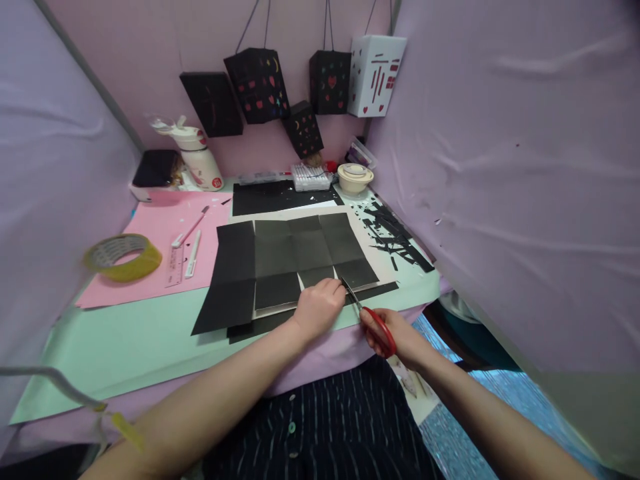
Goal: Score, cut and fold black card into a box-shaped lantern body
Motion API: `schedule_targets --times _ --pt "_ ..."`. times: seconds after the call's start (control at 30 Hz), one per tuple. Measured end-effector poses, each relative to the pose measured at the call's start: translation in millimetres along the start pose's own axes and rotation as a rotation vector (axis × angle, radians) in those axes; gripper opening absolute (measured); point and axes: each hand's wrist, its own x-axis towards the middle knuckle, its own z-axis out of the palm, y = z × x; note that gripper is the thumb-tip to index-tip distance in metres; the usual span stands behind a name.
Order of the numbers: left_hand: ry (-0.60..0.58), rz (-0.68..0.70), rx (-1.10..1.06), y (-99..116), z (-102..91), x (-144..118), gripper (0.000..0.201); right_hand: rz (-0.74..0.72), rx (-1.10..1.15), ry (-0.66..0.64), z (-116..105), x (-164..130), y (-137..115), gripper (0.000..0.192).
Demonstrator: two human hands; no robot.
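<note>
A large black paper sheet with fold creases lies flat on the table's green mat. My left hand presses down on the sheet's near edge, fingers curled on the paper. My right hand grips red-handled scissors, whose blades point up-left into the near edge of the black sheet right beside my left fingers.
Pink paper with a ruler, pen and knife lies at left, next to a yellow tape roll. Black paper scraps litter the right side. Black and white paper lanterns hang on the back wall. A marker box and a bowl stand behind.
</note>
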Motion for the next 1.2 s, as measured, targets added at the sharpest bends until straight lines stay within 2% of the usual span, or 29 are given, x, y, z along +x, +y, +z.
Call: schedule_targets --times 0.23,0.47,0.93,1.2 --pt "0.102 0.054 -0.008 -1.1 -1.5 -0.6 0.018 -0.008 -0.044 -0.070 1.4 -6.2 -4.8 0.054" --pt "0.142 0.076 -0.038 -0.1 -5.4 -2.8 0.018 -0.006 -0.064 -0.075 4.3 -2.4 -8.1 0.056" --pt "0.115 0.063 -0.035 0.8 -2.9 -4.0 0.020 -0.034 -0.017 -0.026 7.3 1.8 -1.7 0.054" --pt "0.093 0.072 -0.062 1.1 -5.7 -5.7 0.019 -0.025 -0.016 -0.088 5.5 2.0 -4.8 0.057"
